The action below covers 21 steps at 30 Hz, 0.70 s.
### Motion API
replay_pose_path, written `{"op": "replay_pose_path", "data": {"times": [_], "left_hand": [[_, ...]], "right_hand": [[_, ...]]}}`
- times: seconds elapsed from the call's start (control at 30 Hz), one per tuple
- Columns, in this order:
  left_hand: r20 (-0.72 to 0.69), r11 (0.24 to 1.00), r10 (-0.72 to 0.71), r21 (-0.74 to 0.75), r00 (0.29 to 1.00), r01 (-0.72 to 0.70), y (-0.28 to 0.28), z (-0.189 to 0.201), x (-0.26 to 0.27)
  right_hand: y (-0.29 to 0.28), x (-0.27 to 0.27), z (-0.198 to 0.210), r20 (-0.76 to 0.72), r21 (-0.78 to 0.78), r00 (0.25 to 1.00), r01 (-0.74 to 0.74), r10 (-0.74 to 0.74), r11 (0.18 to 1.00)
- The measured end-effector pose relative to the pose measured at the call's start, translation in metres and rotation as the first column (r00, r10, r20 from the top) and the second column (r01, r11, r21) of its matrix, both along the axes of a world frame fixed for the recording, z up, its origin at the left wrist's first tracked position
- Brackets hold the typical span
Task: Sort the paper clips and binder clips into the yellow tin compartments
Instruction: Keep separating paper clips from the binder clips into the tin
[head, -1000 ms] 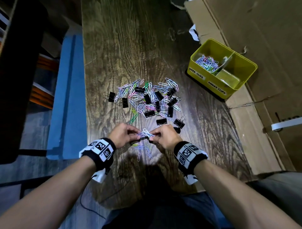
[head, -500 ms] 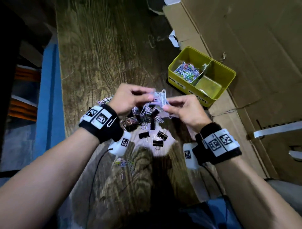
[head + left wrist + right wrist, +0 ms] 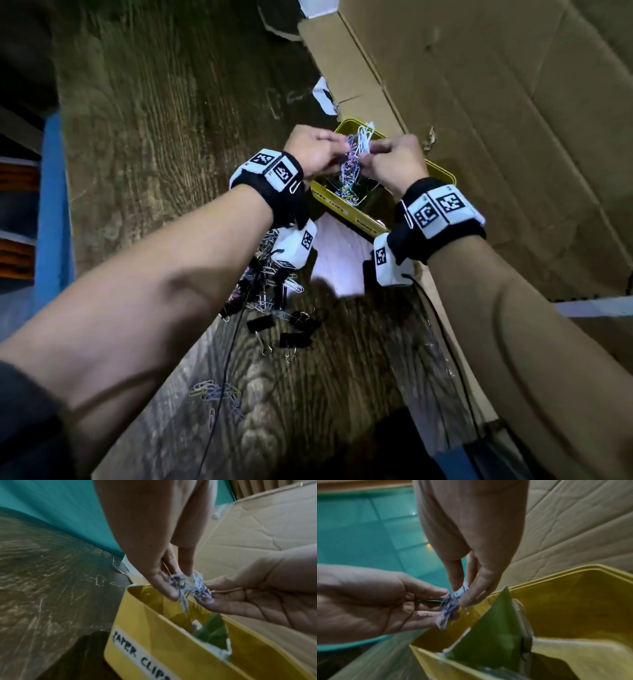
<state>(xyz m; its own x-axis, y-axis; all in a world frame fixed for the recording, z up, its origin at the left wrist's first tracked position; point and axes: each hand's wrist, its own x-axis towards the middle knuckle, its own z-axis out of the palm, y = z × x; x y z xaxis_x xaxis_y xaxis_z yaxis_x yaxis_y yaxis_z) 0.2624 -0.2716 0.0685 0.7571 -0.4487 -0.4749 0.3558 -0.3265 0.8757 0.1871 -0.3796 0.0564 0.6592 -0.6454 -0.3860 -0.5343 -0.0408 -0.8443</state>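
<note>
Both hands hold one tangled bunch of paper clips (image 3: 358,147) above the yellow tin (image 3: 342,205). My left hand (image 3: 337,150) pinches it from the left and my right hand (image 3: 373,152) from the right. Some clips dangle toward the left compartment, which is labelled PAPER CLIPS (image 3: 137,655) and has clips in it. In the left wrist view the left hand (image 3: 180,584) pinches the bunch (image 3: 190,586) over the tin's rim (image 3: 145,592). In the right wrist view the right hand (image 3: 462,595) pinches the bunch (image 3: 450,604) beside the green divider (image 3: 488,628). A mixed pile of black binder clips and paper clips (image 3: 270,298) lies on the wooden table (image 3: 154,137).
Flattened cardboard (image 3: 513,102) covers the right side, and the tin stands at its edge. A small loose group of paper clips (image 3: 215,394) lies nearer the table's front. A blue surface (image 3: 51,205) runs along the table's left edge. Thin cables (image 3: 233,342) hang from both wrists.
Both hands lifted the bunch of paper clips from the table's front, carried it over the pile, and now hold it above the tin's paper clip compartment.
</note>
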Motion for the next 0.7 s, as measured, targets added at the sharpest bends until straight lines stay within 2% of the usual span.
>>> {"op": "replay_pose_path", "data": {"times": [0.07,0.17,0.33,0.47,0.53,0.6,0.67,0.7], "left_hand": [[0.002,0.992,-0.088,0.089,0.996,0.088,0.002,-0.011,0.004],[0.052,0.993,-0.07,0.097,0.996,0.065,0.015,-0.014,0.006],[0.009,0.999,0.006,-0.033,1.0,-0.005,0.057,0.008,-0.005],[0.055,0.996,-0.08,0.029,0.995,0.078,0.126,0.003,-0.025],[0.133,0.976,-0.179,0.148,0.975,0.159,0.169,-0.006,-0.042],[0.174,0.926,-0.31,0.28,0.935,0.255,0.216,-0.02,-0.064],[0.135,0.846,-0.44,0.395,0.888,0.359,0.261,-0.04,-0.091],[0.1,0.808,-0.479,0.438,0.872,0.393,0.282,-0.048,-0.106]], "right_hand": [[-0.001,0.005,-0.007,-0.093,-0.077,0.993,-0.08,0.073,0.994],[0.002,0.004,-0.008,-0.105,-0.136,0.985,-0.148,0.134,0.98],[0.033,-0.015,0.011,0.069,-0.196,0.983,-0.155,0.172,0.968],[0.084,-0.049,0.019,0.178,-0.207,0.924,-0.3,0.338,0.931],[0.119,-0.076,0.018,0.156,-0.169,0.865,-0.452,0.476,0.876],[0.157,-0.105,0.008,0.092,-0.13,0.765,-0.625,0.637,0.77],[0.19,-0.134,-0.011,-0.045,-0.082,0.6,-0.799,0.799,0.596],[0.206,-0.149,-0.021,-0.154,-0.077,0.479,-0.878,0.864,0.473]]}}
